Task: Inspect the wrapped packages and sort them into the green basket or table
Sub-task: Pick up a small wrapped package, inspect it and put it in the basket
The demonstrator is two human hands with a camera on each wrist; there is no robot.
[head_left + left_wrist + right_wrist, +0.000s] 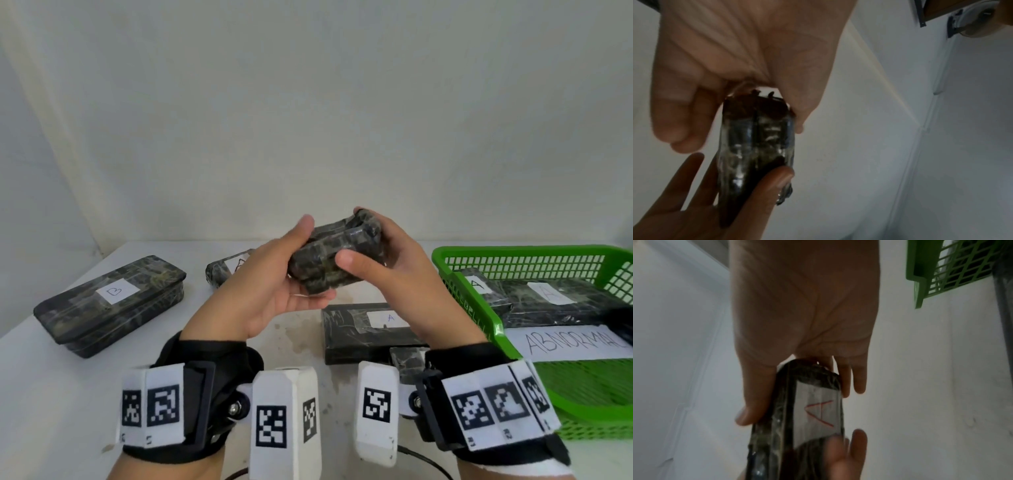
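Note:
A camouflage-wrapped package (337, 255) is held up over the table's middle by both hands. My left hand (310, 260) cups its left end, thumb on top and fingers beneath. My right hand (356, 236) grips the right end, thumb on the near face and fingers over the far edge. In the right wrist view the package (818, 412) shows a white label with a red A on the side turned away from my head. The left wrist view shows the package's (756, 142) glossy narrow edge. The green basket (479, 308) stands at the right.
The basket holds two A-labelled packages (548, 298) and an ABNORMAL sign (575, 342). On the white table (51, 394) lie a long B package (109, 301), an A package (229, 269) behind my left hand, another A package (370, 329), and a small one (407, 363).

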